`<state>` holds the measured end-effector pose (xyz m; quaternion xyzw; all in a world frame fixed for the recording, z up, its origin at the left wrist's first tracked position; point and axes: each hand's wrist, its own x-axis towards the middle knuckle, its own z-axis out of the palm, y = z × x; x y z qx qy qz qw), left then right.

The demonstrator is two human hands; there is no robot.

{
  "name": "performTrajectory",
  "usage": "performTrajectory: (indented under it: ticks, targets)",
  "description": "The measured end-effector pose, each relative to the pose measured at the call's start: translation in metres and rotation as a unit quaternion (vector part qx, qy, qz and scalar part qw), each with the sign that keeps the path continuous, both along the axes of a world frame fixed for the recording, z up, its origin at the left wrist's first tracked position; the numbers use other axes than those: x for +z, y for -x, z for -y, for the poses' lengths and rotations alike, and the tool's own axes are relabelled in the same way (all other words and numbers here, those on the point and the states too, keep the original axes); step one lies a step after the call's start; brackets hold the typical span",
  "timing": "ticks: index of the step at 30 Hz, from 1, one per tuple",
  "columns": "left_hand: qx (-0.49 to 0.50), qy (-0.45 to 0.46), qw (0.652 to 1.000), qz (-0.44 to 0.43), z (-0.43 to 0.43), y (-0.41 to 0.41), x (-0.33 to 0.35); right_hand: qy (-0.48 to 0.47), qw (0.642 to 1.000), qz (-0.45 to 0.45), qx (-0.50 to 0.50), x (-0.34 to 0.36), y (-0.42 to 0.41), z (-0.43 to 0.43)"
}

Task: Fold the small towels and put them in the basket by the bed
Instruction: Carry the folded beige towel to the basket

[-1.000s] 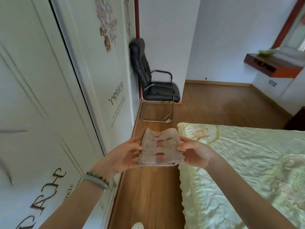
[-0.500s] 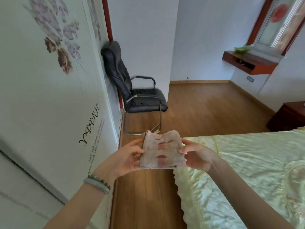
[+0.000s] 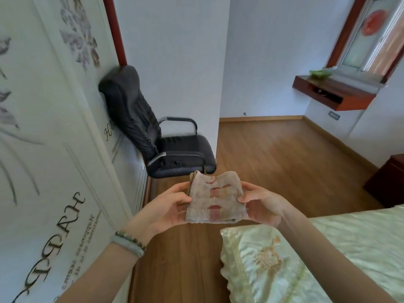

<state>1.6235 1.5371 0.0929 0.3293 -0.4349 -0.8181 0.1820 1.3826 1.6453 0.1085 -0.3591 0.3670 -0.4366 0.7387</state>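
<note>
- A folded small towel [image 3: 215, 196], beige with faded red patches, is held in mid-air between two bare hands above the wooden floor [image 3: 284, 154].
- The left hand [image 3: 166, 206] pinches the towel's 9 o'clock edge, thumb on top and fingers curled beneath; a beaded bracelet [image 3: 129, 242] circles that wrist.
- The right hand [image 3: 263, 204] grips the 3 o'clock edge the same way, closed on the cloth.
- At 12 o'clock from the towel stands a black office chair [image 3: 161, 136] against the white wardrobe door [image 3: 54, 149].
- At 5 o'clock lies the bed [image 3: 328, 254] under a pale green satin cover.
- A red-brown wall shelf [image 3: 332, 95] hangs at 2 o'clock.
</note>
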Motion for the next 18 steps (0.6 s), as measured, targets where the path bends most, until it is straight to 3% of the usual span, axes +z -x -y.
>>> performTrajectory:
  ticks: [11, 18]
  targets:
    - [-0.031, -0.045, 0.998, 0.013, 0.170, 0.122, -0.017, -0.063, 0.993, -0.009, -0.101, -0.015, 0.110, 0.149]
    - [-0.104, -0.040, 0.994, 0.015, 0.311, 0.217, -0.017, -0.070, 0.978, 0.007, -0.196, -0.020, 0.182, 0.255]
